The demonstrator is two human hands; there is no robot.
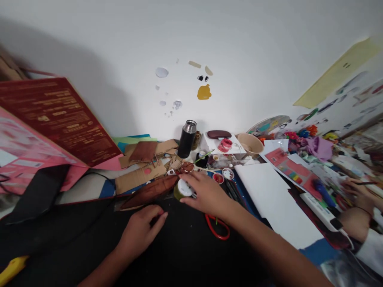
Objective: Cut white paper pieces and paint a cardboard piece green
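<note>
My right hand (208, 194) has its fingers and thumb around a small greenish jar with a white lid (184, 188). The jar is at the back edge of the black mat (185, 247). My left hand (143, 228) hovers over or rests on the mat, its thumb apart from loosely curled fingers and nothing between them. Just beyond it lies a long brown boat-like piece (151, 193), its tip close to the jar. Red-handled scissors (217, 230) lie under my right forearm, their blades mostly hidden.
Behind the mat stand a black flask (187, 139), cardboard pieces (140, 177), paint pots (218, 178) and a beige bowl (250, 144). White paper (275, 199) lies to the right, where another person's hand (357, 197) holds a thin stick. A yellow-handled tool (13, 269) lies front left.
</note>
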